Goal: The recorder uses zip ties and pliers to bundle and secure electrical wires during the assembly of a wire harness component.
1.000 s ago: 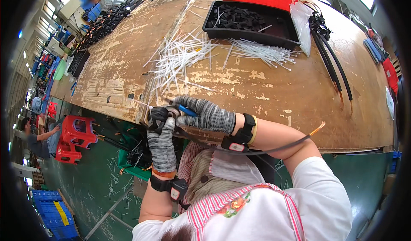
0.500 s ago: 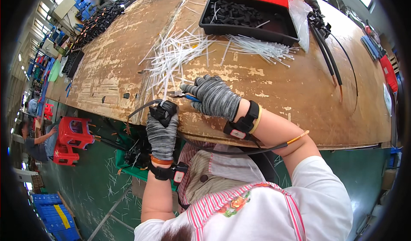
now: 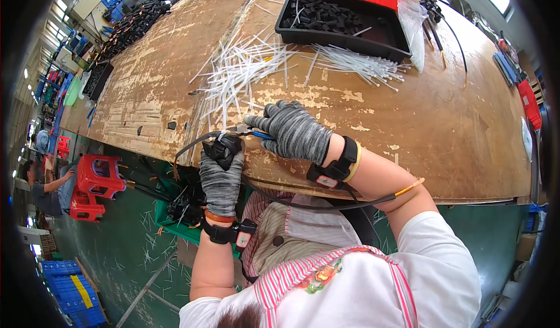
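My left hand [image 3: 220,179], in a grey knit glove, is closed around a black connector-like part [image 3: 222,151] at the table's front edge. A black cable [image 3: 291,204] runs from it across my lap to my right forearm and ends in a bare copper-coloured tip. My right hand [image 3: 294,131], gloved alike, grips blue-handled cutting pliers [image 3: 259,134], their jaws pointing left at the top of the black part. A white zip tie [image 3: 224,115] stands up there. Whether the jaws are closed on it cannot be made out.
Loose white zip ties [image 3: 242,71] lie beyond my hands, with a second bunch [image 3: 361,65] to the right. Behind them stands a black tray [image 3: 344,47] of small black parts. A green crate [image 3: 169,220] sits below the table's edge, near red stools [image 3: 99,179].
The pliers' jaws have moved slightly left, onto the top of the black part. At the far right, the black cables have slid away toward the table's back. My left hand stays nearly still.
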Motion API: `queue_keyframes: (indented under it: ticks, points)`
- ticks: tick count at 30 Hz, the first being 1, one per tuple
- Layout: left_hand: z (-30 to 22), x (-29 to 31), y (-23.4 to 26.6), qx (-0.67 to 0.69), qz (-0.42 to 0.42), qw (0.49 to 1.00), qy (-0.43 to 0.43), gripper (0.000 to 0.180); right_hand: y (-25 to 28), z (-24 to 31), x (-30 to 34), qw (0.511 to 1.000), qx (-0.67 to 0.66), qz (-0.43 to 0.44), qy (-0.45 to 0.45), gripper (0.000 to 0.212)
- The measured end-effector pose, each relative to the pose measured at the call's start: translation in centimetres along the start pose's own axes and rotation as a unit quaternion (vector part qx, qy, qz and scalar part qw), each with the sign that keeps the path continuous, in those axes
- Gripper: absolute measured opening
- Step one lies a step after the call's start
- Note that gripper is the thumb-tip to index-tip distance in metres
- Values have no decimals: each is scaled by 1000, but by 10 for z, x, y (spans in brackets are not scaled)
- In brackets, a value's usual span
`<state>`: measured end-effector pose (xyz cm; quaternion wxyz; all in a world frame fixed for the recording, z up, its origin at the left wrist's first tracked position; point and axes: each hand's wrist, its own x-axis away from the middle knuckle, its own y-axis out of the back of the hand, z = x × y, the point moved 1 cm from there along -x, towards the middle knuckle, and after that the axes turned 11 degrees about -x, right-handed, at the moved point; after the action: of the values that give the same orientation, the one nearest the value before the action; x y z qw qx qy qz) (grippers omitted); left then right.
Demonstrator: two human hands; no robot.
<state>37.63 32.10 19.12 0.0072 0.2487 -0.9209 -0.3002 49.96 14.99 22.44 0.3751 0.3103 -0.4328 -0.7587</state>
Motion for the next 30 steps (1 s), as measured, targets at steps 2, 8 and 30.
queue_keyframes:
  ticks: [2,8,30]
  points:
    - [-4,1,1,-14,3,1000,0,44,-1,1,-1,1000,-4,-6,5,52]
    - [-6,1,2,-13,11,1000,-14,46,0,5,-8,999,-17,-21,19,52]
    - [3,2,-4,-10,-32,999,-4,45,-12,7,-12,989,-145,-9,-27,39]
